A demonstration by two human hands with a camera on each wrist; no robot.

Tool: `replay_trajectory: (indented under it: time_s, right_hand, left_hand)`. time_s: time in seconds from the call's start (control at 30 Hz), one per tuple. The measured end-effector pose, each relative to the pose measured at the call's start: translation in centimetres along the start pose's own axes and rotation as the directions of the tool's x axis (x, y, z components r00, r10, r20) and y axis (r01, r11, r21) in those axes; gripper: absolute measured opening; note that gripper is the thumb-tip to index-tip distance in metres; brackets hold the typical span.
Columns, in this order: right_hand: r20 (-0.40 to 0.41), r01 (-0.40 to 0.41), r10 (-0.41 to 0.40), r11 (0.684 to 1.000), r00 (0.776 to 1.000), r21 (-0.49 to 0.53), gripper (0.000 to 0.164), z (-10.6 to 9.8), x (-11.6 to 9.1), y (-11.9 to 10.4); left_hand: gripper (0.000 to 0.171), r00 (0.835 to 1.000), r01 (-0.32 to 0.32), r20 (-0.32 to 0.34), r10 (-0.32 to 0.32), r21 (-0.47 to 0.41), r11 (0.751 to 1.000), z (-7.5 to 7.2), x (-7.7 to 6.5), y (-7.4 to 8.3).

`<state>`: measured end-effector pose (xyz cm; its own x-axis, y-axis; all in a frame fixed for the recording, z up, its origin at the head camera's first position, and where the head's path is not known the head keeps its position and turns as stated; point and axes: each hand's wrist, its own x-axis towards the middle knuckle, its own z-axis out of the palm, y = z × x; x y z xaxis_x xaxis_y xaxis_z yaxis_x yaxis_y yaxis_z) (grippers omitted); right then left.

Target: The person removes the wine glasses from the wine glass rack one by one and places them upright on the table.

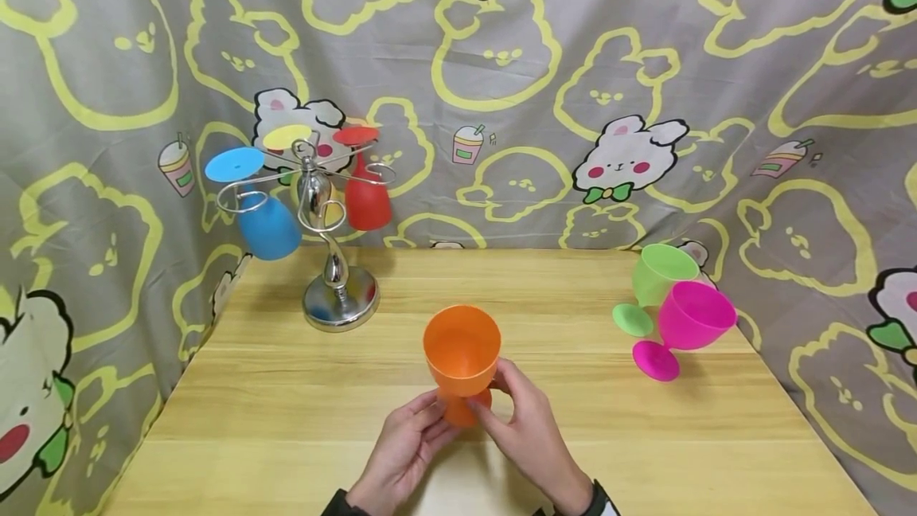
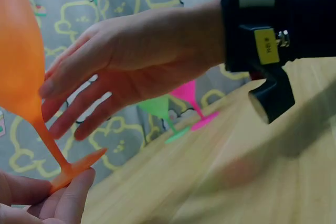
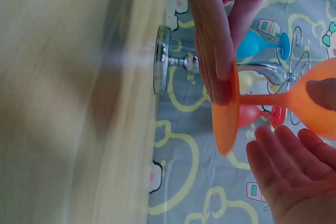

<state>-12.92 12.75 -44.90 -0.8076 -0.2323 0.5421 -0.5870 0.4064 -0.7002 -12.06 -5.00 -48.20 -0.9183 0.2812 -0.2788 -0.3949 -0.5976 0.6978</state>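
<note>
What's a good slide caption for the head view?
Left hand grips an orange goblet by its base, right hand alongside; rack at left, green goblet and pink goblet at right.

No text legible for sure. Left wrist view, 2 o'clock: yellow sticker (image 2: 267, 48) on black gear (image 2: 251, 36) at the right wrist (image 2: 212, 38); dark characters, sideways, too small and blurred to read. Head view, 12 o'clock: printed drink cup (image 1: 468, 142) on the curtain (image 1: 401, 70) has a green label patch (image 1: 467, 156), no wording readable.
</note>
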Motion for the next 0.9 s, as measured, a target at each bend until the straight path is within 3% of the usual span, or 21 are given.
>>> replay_trajectory:
  time_s: [0.13,0.3,0.63,0.9]
  right_hand:
    - [-0.005,-0.053,0.053,0.999,0.999,0.004,0.047,0.2,-0.2,-0.1]
    - [-0.041,-0.057,0.056,0.998,0.998,-0.022,0.042,0.5,-0.2,0.0]
    - [-0.063,-0.126,0.124,0.992,0.990,-0.020,0.048,0.6,-0.1,0.3]
    - [-0.056,-0.116,0.115,0.993,0.992,-0.011,0.047,0.3,0.1,0.6]
  left_hand:
    - [0.047,1.000,0.000,-0.012,0.000,0.007,1.000,0.4,-0.1,-0.7]
    - [0.048,1.000,-0.011,-0.004,0.011,-0.015,1.000,0.8,-0.3,-1.1]
    - [0.046,1.000,-0.021,0.007,0.021,-0.036,0.999,1.3,-0.2,-0.9]
    - [0.046,0.999,-0.021,0.033,0.022,-0.034,0.999,1.3,0.0,-0.9]
